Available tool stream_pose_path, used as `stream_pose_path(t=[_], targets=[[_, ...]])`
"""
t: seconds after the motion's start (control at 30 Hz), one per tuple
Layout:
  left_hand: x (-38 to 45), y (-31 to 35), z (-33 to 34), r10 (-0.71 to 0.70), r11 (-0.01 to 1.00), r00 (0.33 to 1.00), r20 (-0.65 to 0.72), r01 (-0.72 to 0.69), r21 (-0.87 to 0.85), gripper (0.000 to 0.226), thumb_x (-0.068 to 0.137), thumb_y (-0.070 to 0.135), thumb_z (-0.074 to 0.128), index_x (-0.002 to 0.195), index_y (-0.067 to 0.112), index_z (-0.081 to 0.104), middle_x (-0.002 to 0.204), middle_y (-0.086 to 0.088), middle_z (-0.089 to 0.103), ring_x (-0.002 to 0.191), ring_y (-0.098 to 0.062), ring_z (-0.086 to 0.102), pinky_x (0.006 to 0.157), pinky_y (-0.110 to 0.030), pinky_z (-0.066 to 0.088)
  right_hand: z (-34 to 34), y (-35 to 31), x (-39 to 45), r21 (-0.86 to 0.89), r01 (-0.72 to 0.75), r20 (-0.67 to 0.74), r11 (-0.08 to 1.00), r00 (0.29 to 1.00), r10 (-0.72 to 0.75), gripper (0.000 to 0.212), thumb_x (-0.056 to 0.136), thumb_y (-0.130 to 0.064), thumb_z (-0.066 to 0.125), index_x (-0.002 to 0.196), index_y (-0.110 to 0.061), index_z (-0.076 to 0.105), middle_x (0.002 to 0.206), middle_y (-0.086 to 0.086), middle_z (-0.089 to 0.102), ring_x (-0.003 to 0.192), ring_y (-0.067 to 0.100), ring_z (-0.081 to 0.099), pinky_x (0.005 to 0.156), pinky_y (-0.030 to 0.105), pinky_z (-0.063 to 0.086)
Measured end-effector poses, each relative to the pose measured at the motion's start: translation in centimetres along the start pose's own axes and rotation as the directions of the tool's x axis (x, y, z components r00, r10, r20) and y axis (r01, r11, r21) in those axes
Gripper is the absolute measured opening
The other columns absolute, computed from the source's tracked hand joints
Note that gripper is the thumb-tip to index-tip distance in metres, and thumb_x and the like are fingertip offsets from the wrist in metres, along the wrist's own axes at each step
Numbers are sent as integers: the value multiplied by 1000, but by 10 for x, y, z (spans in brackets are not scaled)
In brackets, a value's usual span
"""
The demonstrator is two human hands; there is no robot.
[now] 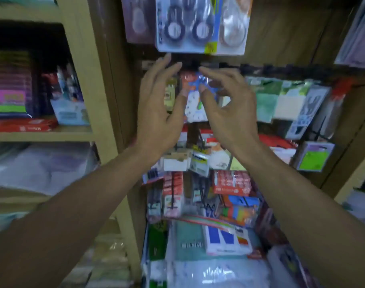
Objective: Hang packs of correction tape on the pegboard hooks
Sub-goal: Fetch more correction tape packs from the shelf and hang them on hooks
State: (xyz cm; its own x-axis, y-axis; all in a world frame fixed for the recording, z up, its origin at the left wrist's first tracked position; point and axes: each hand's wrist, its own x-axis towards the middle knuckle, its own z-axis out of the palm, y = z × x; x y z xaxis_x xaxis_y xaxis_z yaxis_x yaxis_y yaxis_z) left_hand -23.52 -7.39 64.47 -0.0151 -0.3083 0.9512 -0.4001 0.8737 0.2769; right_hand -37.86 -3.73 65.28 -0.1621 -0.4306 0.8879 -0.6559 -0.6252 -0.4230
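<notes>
Both hands are raised to the display, with a small pack (195,96) of correction tape between them, just below the dark rail (260,69) that carries the hooks. The right hand (225,113) pinches the pack's upper edge between thumb and forefinger, near the glossy blue part at its top; the other fingers curl loosely. The left hand (156,113) stands beside the pack with fingers straight and spread, thumb near its left edge; motion blur hides whether it touches. The pack looks like a thin printed card under a clear plastic blister, so it should be very light, fairly stiff across the card and slick on the film, apt to twist or slip out of a loose pinch. The best hold is probably at the top corners, either side of the hang hole, leaving the hole free for the hook; squeezing the blister could dent it. The hole itself and the hook tip are not clear here. Above hangs a larger pack (185,28) with round tape rolls, and neighbouring packs (281,100) hang close at the right, so the card may snag on them.
</notes>
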Motion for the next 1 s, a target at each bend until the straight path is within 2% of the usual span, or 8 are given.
stream_pose_path(t=[0.2, 0.37, 0.47, 0.6, 0.7, 0.77, 0.87, 1.0], targets=[[-196, -5, 3, -268, 957, 924, 273, 289, -39, 29, 95, 10, 52, 121, 1, 60, 137, -11, 50, 133, -15, 43, 110, -39, 38, 4, 54, -182, 12, -371, 150, 929, 919, 365, 24, 96, -9, 63, 117, -16, 73, 103, -3, 64, 90, 10, 66, 79, 19, 51], [-351, -6, -1, -518, 825, 671, 531, 555, 104, 30, 92, 9, 58, 121, 4, 60, 135, -7, 54, 131, -18, 48, 108, -37, 42, -7, 90, -339, -105, -787, 200, 608, 583, 788, 20, 98, -7, 61, 113, -15, 72, 100, -11, 67, 81, -6, 63, 67, 7, 45], [-429, 0, -9, -618, 730, 394, 680, 608, 312, 38, 92, 25, 55, 128, 16, 56, 133, 1, 56, 124, -16, 54, 104, -31, 44, -21, 104, -428, -255, -888, 191, 383, 342, 920, 20, 97, -12, 63, 110, -24, 70, 97, -8, 70, 80, -3, 64, 70, 13, 48], [-503, 3, -23, -605, 639, -152, 782, 493, 590, 57, 86, 41, 54, 140, 24, 43, 137, 0, 52, 124, -20, 53, 102, -31, 44, -39, 116, -529, -428, -904, 127, -10, -72, 989, 18, 90, -14, 66, 104, -24, 72, 82, -3, 69, 71, 14, 66, 65, 22, 50], [-537, 3, -33, -509, 639, -388, 768, 428, 640, 60, 89, 37, 55, 144, 25, 36, 142, 1, 47, 129, -19, 49, 106, -31, 41, -40, 121, -588, -467, -824, 164, -320, -437, 885, 25, 89, -11, 65, 114, -16, 69, 93, 1, 70, 76, 13, 64, 84, 36, 56], [-552, -2, -33, -494, 611, -458, 739, 422, 670, 59, 89, 37, 54, 144, 25, 36, 140, 1, 49, 125, -19, 53, 105, -32, 43, -36, 122, -618, -449, -768, 116, -456, -556, 823, 30, 84, -14, 67, 114, -15, 70, 87, 4, 74, 73, 20, 70, 73, 42, 58], [-578, -15, -24, -467, 572, -507, 725, 452, 684, 57, 88, 34, 56, 142, 26, 39, 135, 0, 54, 114, -21, 61, 98, -35, 48, -18, 127, -645, -254, -730, 60, -635, -667, 743, 22, 91, -8, 65, 113, -12, 66, 78, 5, 66, 66, 21, 63, 57, 31, 51], [-626, -44, -8, -449, 597, -489, 748, 459, 658, 56, 91, 33, 56, 143, 24, 38, 139, 2, 50, 127, -16, 51, 105, -30, 42, 18, 158, -690, 15, -700, 45, -714, -713, 700, 49, 91, -10, 73, 137, -9, 57, 82, 8, 65, 66, 20, 59, 63, 31, 51]])
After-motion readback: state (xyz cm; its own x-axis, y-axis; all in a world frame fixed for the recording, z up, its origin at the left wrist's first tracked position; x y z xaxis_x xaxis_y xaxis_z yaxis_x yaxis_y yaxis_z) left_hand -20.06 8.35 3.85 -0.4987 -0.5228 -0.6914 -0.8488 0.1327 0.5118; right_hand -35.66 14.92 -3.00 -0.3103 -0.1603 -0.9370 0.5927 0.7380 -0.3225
